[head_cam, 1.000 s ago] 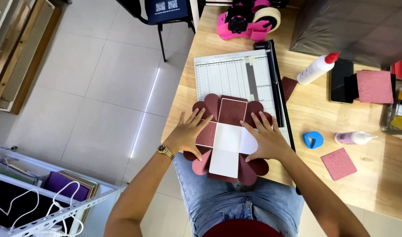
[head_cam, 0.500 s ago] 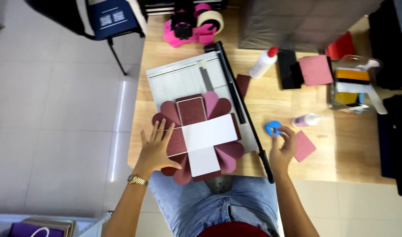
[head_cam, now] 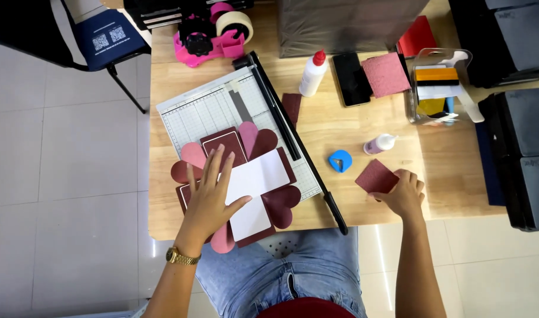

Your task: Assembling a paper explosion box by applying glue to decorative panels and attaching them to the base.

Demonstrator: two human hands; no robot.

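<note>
Flat on the near part of the wooden table lies an unfolded card box, a cross of dark maroon panels with heart-shaped flaps in pink and maroon and white paper panels over its middle; it overlaps the near corner of a gridded paper trimmer and its lowest flap overhangs the table edge. Pressing down on its left side is the left hand, open with fingers spread, palm flat on the card, a gold watch at the wrist. Well to the right, the right hand rests at the table's near edge with fingers curled over the corner of a small maroon glitter square, pinching or pressing it; which of the two cannot be told. Just left of that square sit a small blue cutter-like tool and a little bottle lying on its side. Farther back stand a white glue bottle with a red cap, a black phone, a pink glitter square and a pink tape dispenser.
</note>
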